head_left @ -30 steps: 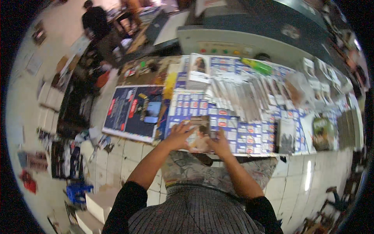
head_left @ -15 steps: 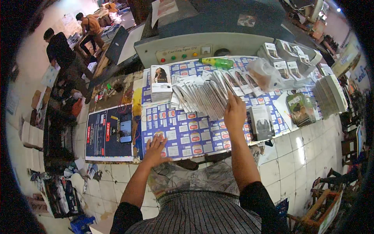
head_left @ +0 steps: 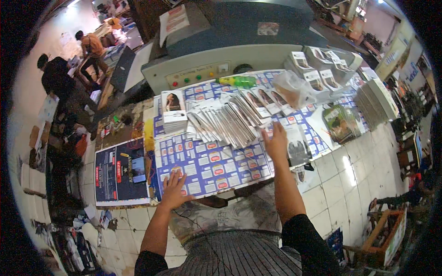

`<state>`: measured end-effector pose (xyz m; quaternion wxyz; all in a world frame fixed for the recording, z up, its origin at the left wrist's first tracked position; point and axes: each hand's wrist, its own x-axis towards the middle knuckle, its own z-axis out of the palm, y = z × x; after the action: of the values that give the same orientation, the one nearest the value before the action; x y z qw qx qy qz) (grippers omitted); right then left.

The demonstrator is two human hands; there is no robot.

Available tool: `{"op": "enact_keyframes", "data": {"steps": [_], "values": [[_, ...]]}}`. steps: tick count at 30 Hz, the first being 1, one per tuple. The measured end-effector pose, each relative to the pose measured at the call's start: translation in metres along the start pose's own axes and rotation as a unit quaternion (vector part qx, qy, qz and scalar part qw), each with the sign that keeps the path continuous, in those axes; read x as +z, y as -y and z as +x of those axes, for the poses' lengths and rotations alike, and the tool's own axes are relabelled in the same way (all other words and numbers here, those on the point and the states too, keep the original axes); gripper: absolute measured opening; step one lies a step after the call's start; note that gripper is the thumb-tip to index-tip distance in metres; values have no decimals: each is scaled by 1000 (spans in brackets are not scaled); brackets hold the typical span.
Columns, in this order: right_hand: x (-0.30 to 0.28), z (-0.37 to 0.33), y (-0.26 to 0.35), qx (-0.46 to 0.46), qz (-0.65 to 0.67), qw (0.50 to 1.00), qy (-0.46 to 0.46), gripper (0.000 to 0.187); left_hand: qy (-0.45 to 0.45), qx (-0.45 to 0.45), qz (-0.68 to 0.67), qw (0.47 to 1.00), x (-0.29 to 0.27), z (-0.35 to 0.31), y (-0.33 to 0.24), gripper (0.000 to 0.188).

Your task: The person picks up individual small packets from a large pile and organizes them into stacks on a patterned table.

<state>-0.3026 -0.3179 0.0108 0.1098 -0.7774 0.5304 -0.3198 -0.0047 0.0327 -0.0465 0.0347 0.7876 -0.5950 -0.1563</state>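
Observation:
On the table's blue-and-white printed sheet (head_left: 198,172), near its front edge, my left hand (head_left: 174,191) lies flat with spread fingers. My right hand (head_left: 276,143) is open, thumb apart from the fingers, and nothing shows in it. It is over the sheet, between a long fanned row of thin white printed cards (head_left: 225,123) and a stack with a grey picture (head_left: 298,146). The row leans in overlapping layers, with a few portrait cards (head_left: 264,100) face up at its right end. A neat stack of portrait cards (head_left: 173,108) stands at its left.
Behind lie a green bottle (head_left: 237,81) and a clear plastic bag (head_left: 294,87), before a machine panel (head_left: 193,73) with coloured buttons. More stacks (head_left: 317,76) fill the right back. A phone (head_left: 138,169) rests on a dark poster (head_left: 120,172) at left. Two people work farther off.
My right hand has drawn back from the fanned cards toward me, and its fingers have spread. My left hand stays flat on the sheet. The whole view has shifted slightly.

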Motion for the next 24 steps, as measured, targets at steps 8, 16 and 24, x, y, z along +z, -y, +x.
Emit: {"op": "enact_keyframes", "data": {"steps": [8,16,24], "values": [[-46,-95,-89,-6,-130,988,81,56,22,-11,-30,999,-15,-4,1,103],[-23,-156,52,-143,228,961,63,46,-7,142,-503,853,-25,8,-123,65],[-10,-160,140,-137,256,918,270,66,-60,-173,-684,707,-3,-22,-107,49]]}}
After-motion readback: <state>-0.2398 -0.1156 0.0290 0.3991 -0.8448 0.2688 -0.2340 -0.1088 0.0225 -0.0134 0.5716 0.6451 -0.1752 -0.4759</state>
